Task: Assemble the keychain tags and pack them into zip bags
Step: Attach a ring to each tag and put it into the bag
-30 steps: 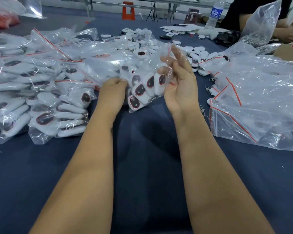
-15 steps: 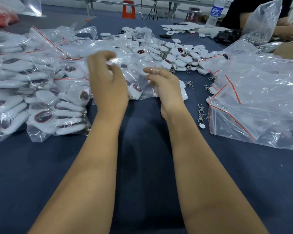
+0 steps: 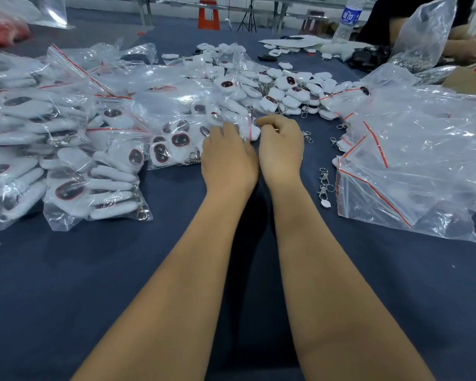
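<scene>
Filled zip bag [image 3: 187, 141] flat on blue table [image 3: 121, 270], mouth with red seal strip toward right, against packed pile [image 3: 52, 138]. Left hand [image 3: 226, 158] presses bag down near mouth, fingers spread, likely steadying it. Right hand [image 3: 280, 144] curled, pinching at seal end, probably closing strip; exact contact unclear. Loose tags [image 3: 286, 94] beyond; empty bags [image 3: 410, 160] right; spare clasps [image 3: 324, 185] beside right wrist.

A dark blue cloth [image 3: 66, 284] covered the table from the near edge to the far edge. Behind the far edge, a pale floor was visible, with an orange plastic stool [image 3: 209, 14] and the black legs of a tripod [image 3: 247, 20]. Grey metal table legs [image 3: 146, 9] stood near the stool. The light was soft and even.
</scene>
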